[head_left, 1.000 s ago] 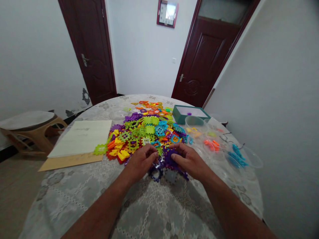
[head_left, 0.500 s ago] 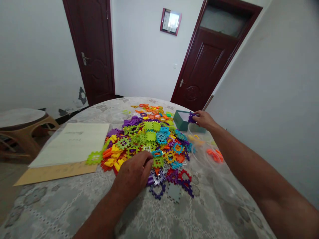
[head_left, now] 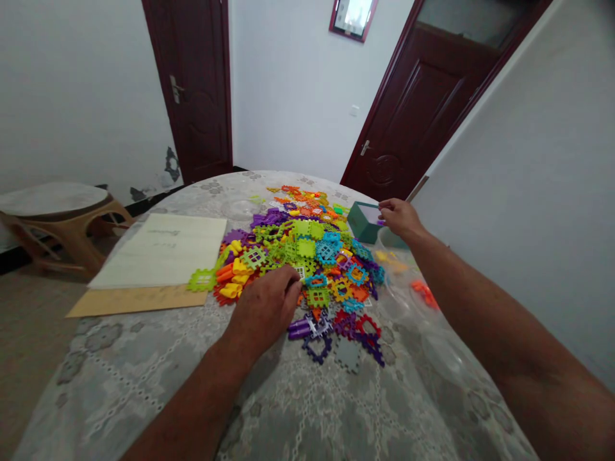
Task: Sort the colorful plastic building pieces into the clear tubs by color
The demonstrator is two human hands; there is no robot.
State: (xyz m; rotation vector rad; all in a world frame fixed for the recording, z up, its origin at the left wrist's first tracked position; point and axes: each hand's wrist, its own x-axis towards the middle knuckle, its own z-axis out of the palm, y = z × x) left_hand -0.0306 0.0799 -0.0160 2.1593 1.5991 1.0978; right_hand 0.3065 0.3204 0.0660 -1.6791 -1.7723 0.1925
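My left hand [head_left: 271, 298] is at the near side of a heap of plastic gear-edged building pieces [head_left: 306, 248]. Its fingers are pinched together beside a blue piece [head_left: 316, 282], and whatever is between them is hidden. My right arm reaches to the far right, where my right hand [head_left: 401, 218] hovers over a green box [head_left: 360, 221] with a pale inside. Its fingertips look slightly apart. Just below them a small bit of purple [head_left: 381, 222] shows at the box, mostly covered by the hand.
Clear plastic tubs [head_left: 398, 288] hold yellow and orange pieces [head_left: 423, 293] beside my right forearm. White paper sheets [head_left: 158, 250] over brown card [head_left: 139, 301] lie left. Purple, red and grey pieces [head_left: 346, 354] lie near the front. A stool [head_left: 62, 218] stands left of the table.
My right hand has shifted over the box opening, and the purple piece that was plain in its fingers is now mostly out of sight. The left hand stays pinched at the heap. The view has tilted down.
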